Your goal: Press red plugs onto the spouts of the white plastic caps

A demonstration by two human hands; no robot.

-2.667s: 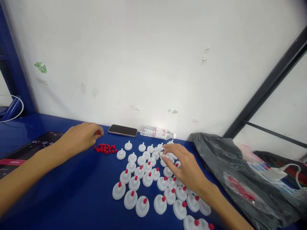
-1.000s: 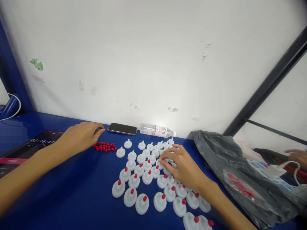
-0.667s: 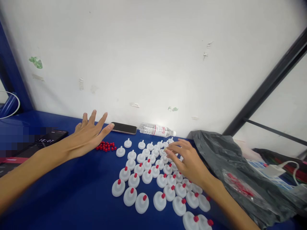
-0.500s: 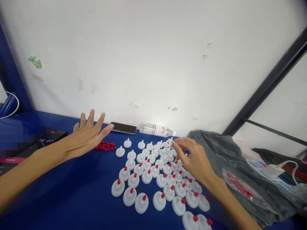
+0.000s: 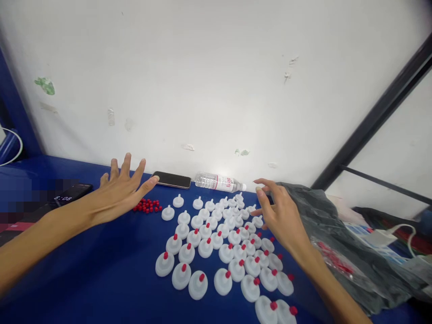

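My left hand [image 5: 119, 191] is spread with nothing in it, above the blue table beside a small pile of red caps [image 5: 147, 206]. My right hand [image 5: 278, 211] has its fingers apart and holds nothing, at the right edge of the white disc-shaped pieces. Those near the front, such as one white piece with a red cap [image 5: 198, 288], carry red caps on their spouts. Toward the back, others such as a bare-spouted white piece [image 5: 178, 201] have none.
A black phone [image 5: 172, 180] and a clear bottle [image 5: 219, 182] lie along the wall. Another phone [image 5: 72, 194] shows a timer at left. At right, a grey plastic bag [image 5: 310, 216] lies under a clear packet of red pieces [image 5: 337, 261].
My right hand has moved right, off the white pieces at the back, and its fingers have parted. My left hand has hardly moved.
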